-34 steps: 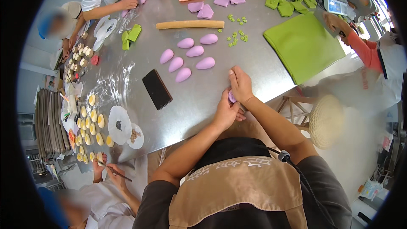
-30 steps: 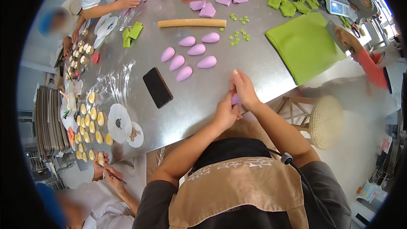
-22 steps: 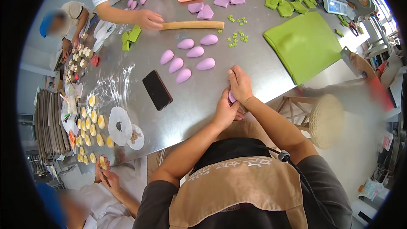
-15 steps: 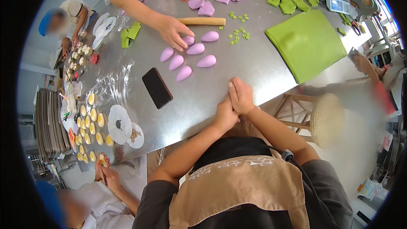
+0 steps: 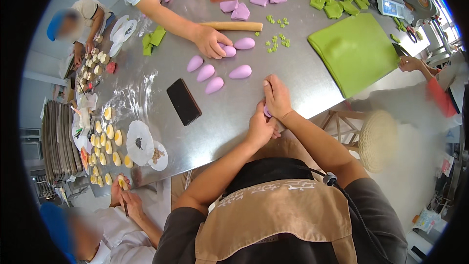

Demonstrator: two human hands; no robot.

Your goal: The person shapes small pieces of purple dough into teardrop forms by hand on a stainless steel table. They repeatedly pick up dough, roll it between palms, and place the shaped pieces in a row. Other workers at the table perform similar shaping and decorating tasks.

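A small lump of purple dough [image 5: 267, 111] shows between my two hands at the table's near edge. My left hand [image 5: 261, 126] is closed around it from below. Over it lies my right hand [image 5: 277, 97], fingers curled and palm against the lump; most of the dough is hidden. Beyond them on the steel table [image 5: 288, 76] lie several smooth purple teardrop-shaped dough pieces [image 5: 240, 72]. A co-worker's hand [image 5: 211, 41] reaches in from the far left, its fingers on one of these pieces [image 5: 228, 51].
A black phone [image 5: 184, 101] lies left of my hands. A green dough sheet [image 5: 354, 51] is at right, a wooden rolling pin [image 5: 234, 26] farther back. Yellow-and-white egg-shaped pieces [image 5: 110, 131] and paper rounds [image 5: 138, 134] lie at left. A stool [image 5: 376, 139] stands at right.
My hands have parted slightly, and the purple dough between them now shows. The co-worker's hand has closed onto a teardrop piece. At far right, another person's hand has moved up toward the green sheet.
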